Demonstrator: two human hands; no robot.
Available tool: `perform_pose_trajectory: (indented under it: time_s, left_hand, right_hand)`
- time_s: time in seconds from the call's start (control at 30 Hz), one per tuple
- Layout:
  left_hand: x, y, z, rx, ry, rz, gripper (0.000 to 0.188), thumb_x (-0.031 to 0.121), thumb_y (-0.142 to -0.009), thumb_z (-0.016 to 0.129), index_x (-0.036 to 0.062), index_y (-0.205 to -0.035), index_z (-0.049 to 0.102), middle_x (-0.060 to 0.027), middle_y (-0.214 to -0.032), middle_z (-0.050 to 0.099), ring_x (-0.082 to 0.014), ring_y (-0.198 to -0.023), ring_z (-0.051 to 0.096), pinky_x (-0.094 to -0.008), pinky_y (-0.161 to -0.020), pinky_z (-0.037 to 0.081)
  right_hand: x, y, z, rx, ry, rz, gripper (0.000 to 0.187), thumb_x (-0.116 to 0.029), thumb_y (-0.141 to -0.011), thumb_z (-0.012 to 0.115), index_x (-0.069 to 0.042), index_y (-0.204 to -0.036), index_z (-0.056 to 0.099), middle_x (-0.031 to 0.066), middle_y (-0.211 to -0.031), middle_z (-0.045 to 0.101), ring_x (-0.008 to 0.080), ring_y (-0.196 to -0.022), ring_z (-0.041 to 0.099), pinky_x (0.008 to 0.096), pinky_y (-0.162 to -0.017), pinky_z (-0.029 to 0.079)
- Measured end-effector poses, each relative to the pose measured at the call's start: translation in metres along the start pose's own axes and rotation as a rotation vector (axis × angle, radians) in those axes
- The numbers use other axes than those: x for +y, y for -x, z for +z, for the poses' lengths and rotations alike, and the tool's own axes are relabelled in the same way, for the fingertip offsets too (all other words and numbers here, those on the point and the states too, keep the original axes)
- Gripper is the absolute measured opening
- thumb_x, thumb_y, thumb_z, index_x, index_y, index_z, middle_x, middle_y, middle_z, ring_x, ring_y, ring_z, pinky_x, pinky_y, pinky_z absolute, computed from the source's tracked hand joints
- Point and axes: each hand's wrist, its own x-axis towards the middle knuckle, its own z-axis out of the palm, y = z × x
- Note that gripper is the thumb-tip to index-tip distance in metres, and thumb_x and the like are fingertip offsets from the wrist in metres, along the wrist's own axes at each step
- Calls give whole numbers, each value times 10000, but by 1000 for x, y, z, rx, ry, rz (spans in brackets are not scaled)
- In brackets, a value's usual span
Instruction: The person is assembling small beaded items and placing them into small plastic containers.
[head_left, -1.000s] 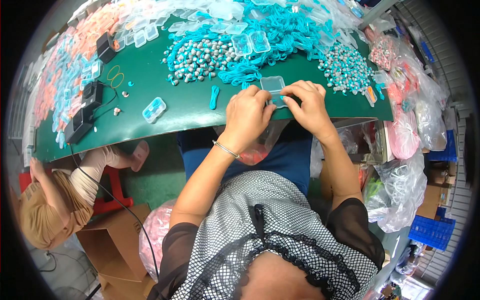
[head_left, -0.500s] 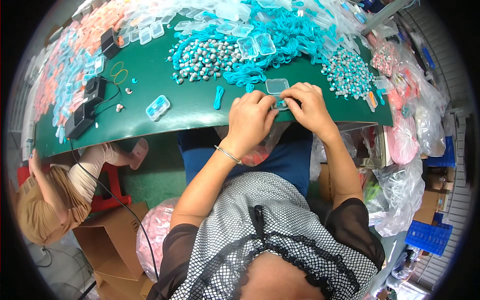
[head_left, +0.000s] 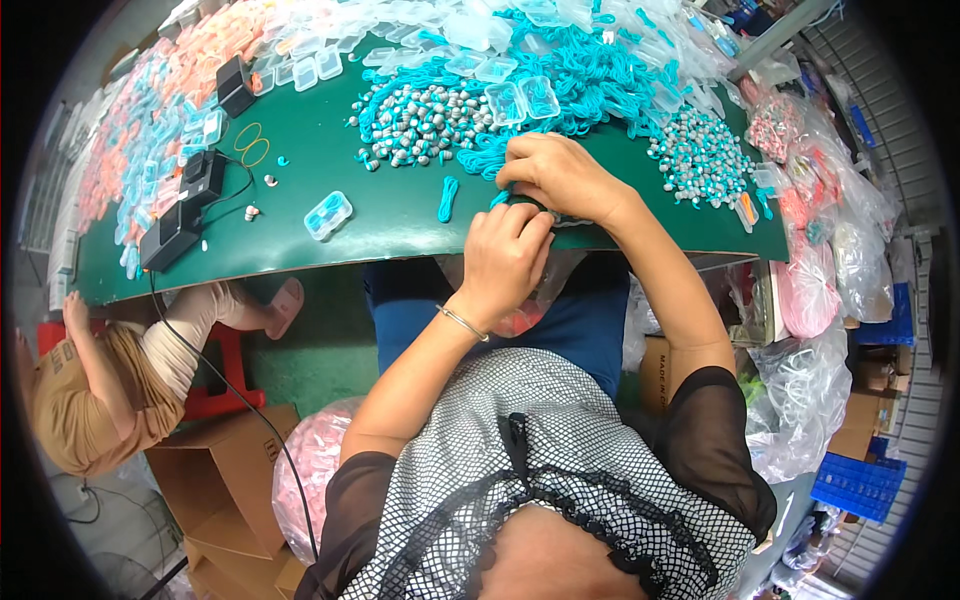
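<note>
My right hand (head_left: pixel 565 178) is stretched across in front of my left hand, fingers bent down over a small turquoise cord bundle (head_left: pixel 500 198) at the table's front. Its fingertips are partly hidden, but they close at the cord. My left hand (head_left: pixel 507 255) is at the table edge, its curled fingers at a small clear plastic box (head_left: pixel 568 221). Most of that box is covered by my hands. A single turquoise cord bundle (head_left: pixel 448 199) lies to the left. Farther left sits a closed clear box (head_left: pixel 328 216) with turquoise pieces inside.
Beyond my hands lie a pile of grey-and-turquoise beads (head_left: pixel 425 125) and a heap of turquoise cords (head_left: pixel 590 85). Another bead pile (head_left: pixel 700 155) is at the right. Black devices (head_left: pixel 170 235) with a cable stand at the left. A person (head_left: pixel 105 390) sits at the far left.
My right hand has moved left and away from me, from the small box to the cord bundle. My left hand stays by the box. The view has shifted slightly.
</note>
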Motion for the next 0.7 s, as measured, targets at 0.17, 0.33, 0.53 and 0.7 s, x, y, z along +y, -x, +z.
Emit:
perform_pose_trajectory:
  time_s: [0.17, 0.33, 0.53, 0.7]
  left_hand:
    - [-3, -2, -9, -65, 60, -85, 288, 128, -772, 743, 82, -1039, 647, -77, -991, 620, -278, -902, 600, -391, -744, 455]
    - [-3, -21, -9, -106, 123, -177, 446, 163, -749, 777, 71, -1152, 609, -109, -1093, 599, -317, -984, 598, -421, -833, 477]
    - [-3, -26, 0, -200, 75, -121, 439, 199, -766, 771, 74, -1160, 623, -107, -1111, 593, -315, -1006, 583, -420, -825, 477]
    - [-4, -25, 2, -220, 39, -100, 356, 219, -772, 764, 79, -1083, 662, -98, -1106, 595, -297, -980, 585, -409, -810, 476]
  right_hand:
    - [7, 35, -23, 246, -247, 151, 156, -26, -769, 704, -31, -920, 664, 102, -926, 627, 262, -862, 627, 335, -720, 510]
    - [-5, 77, -26, 188, -238, 384, 152, -22, -780, 685, -35, -931, 671, 90, -942, 661, 245, -834, 643, 328, -708, 490]
    - [-9, 85, -14, 246, 21, 206, 179, -41, -766, 707, -65, -941, 686, 68, -942, 653, 256, -890, 624, 369, -815, 445]
    - [2, 83, -13, 272, -60, 309, 227, -114, -840, 674, -78, -1064, 683, 89, -987, 635, 286, -962, 601, 376, -837, 452]
